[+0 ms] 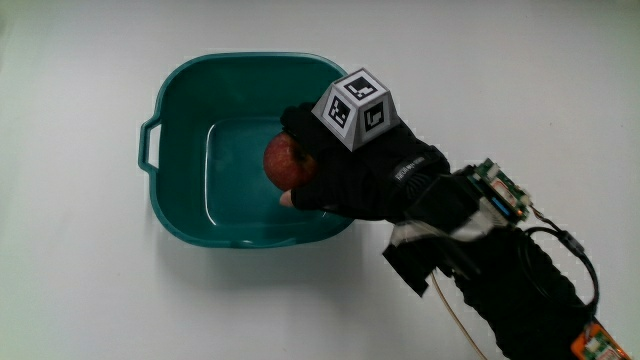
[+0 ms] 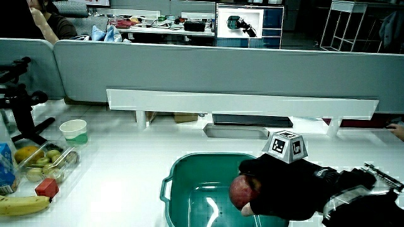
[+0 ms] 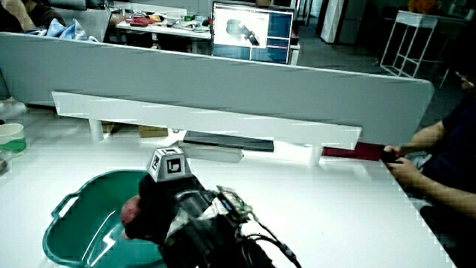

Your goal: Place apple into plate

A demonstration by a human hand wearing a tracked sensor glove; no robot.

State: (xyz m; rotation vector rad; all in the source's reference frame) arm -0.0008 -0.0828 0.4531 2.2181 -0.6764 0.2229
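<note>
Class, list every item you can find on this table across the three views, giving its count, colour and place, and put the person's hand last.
Teal plastic basin: one, teal, on the white table.
Red apple: one, red, inside the basin, in the hand's grasp.
Paper cup: one, white and green, on the table beside the fruit tray.
Clear plastic fruit tray: one, holding yellow-green fruit, at the table's edge.
Banana: one, yellow, nearer to the person than the tray.
Small cube: one, red, between tray and banana.
Gloved hand: one, black, over the basin, gripping the apple.
</note>
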